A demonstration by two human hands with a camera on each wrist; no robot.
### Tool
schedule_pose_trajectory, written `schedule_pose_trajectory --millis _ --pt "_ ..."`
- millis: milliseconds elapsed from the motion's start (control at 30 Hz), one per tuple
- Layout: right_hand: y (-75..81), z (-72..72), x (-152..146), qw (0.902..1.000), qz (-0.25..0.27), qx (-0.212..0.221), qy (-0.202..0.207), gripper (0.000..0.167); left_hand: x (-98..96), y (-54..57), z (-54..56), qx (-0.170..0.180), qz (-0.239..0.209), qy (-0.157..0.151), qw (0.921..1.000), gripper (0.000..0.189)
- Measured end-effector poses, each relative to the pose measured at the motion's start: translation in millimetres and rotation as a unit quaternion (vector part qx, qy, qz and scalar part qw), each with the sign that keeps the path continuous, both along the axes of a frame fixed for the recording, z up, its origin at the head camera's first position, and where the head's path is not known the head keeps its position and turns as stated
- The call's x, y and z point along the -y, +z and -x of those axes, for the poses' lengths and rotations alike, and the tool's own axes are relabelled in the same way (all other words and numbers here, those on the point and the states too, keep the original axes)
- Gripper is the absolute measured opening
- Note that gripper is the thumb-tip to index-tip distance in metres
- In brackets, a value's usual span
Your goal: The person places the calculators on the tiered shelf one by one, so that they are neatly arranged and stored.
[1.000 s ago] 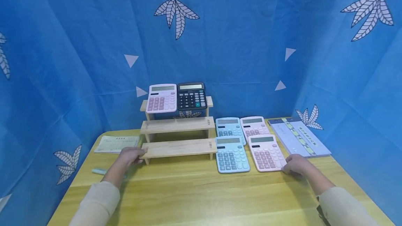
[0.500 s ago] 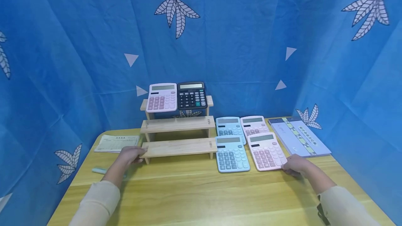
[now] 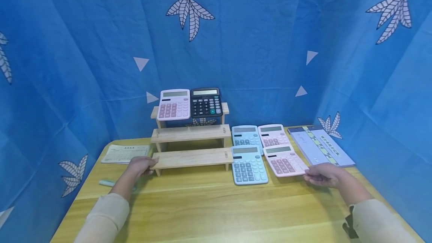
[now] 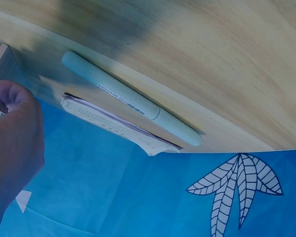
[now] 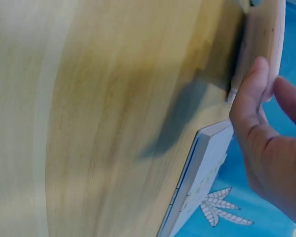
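Right hand [image 3: 324, 177] has the near pink calculator [image 3: 285, 161] pinched at its near right corner, thumb on top, and the front edge looks tipped up off the table [image 3: 216, 205]. That calculator sits just right of the wooden stepped rack [image 3: 192, 138], with a blue calculator [image 3: 249, 165] touching it on the rack side. Left hand [image 3: 140, 166] grips the left end of the rack's bottom step, fingers curled round the board, steadying it.

Progress, as I read it: two calculators are already up on the rack's top step, a pink one [image 3: 173, 104] and a black one [image 3: 206, 102]. The middle and bottom steps are bare. Four calculators remain right of the rack, counting the one in hand, with another blue one [image 3: 245, 135] and another pink one [image 3: 273, 135] behind. So roughly a third done.

Left of the rack lie a paper pad [image 3: 125, 153] and a green pen [image 4: 130, 98]; a folder [image 3: 320, 146] lies beyond the calculators.
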State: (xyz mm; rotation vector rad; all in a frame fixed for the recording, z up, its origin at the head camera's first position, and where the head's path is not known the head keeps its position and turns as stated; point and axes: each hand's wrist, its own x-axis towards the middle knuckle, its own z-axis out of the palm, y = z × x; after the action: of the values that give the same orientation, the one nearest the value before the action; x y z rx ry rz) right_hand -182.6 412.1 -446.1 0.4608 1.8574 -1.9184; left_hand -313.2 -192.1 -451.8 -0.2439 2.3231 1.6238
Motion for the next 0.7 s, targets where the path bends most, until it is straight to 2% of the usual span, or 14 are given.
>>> schedule_pose_trajectory --millis 100,200,400,700 --pt "2.1 -0.2 -2 0.9967 0.080 0.012 -0.002 0.021 0.7 0.3 -0.5 0.000 -0.001 0.000 1.0000 0.053" --pt "4.5 -3.1 -2 0.9931 0.116 0.012 -0.005 0.022 0.9 -1.5 -0.6 -0.002 0.005 0.001 1.0000 0.051" --pt "7.6 -9.7 0 0.9873 0.158 0.007 -0.009 0.021 1.3 -6.1 2.0 -0.001 0.000 0.002 1.0000 0.051" --pt "20.6 -6.7 9 0.9797 0.198 -0.021 -0.025 0.020 1.5 -5.4 3.1 -0.005 0.002 0.002 1.0000 0.050"
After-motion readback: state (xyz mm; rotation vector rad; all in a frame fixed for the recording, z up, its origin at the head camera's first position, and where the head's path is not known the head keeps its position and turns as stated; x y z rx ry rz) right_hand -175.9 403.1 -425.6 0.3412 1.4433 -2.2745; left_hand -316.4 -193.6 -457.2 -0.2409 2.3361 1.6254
